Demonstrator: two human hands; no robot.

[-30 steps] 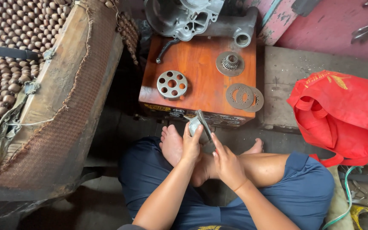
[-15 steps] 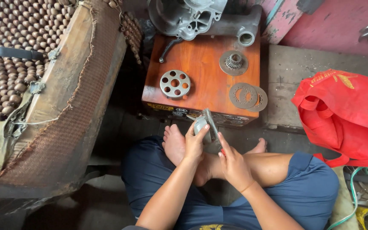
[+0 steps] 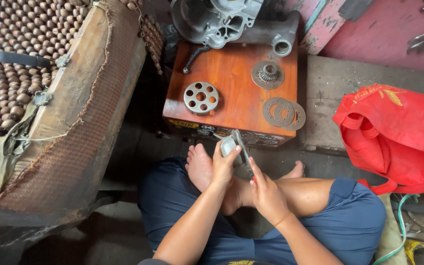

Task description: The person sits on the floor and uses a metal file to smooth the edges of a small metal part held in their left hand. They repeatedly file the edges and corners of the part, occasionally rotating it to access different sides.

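Head view. Person seated cross-legged, bare feet tucked in front, dark blue trousers. Landmark: orange wooden box [image 3: 231, 93], directly ahead of the knees.

Left hand [image 3: 223, 167]: just below the box's near edge, fingers closed around a small round grey metal part [image 3: 228, 145], thumb up along its side. A flat dark plate [image 3: 240, 147] stands on edge against the part, tilted. Right hand [image 3: 266, 194]: nearer the body than the box, fingers curled loosely, index tip reaching up to the lower edge of the plate; whether it pinches the plate or only touches it I cannot tell.

On the box top: perforated steel disc [image 3: 200, 98] at left-centre; toothed gear hub [image 3: 268, 74] at right, farther side; two overlapping friction rings [image 3: 284, 113] at right, near edge. A grey cast engine casing [image 3: 231, 22] overhangs the box's far edge.

Left of the box: worn seat frame with a wooden bead cover [image 3: 6, 59], tilted. Right of the box: red cloth bag [image 3: 398, 132] on a concrete ledge.
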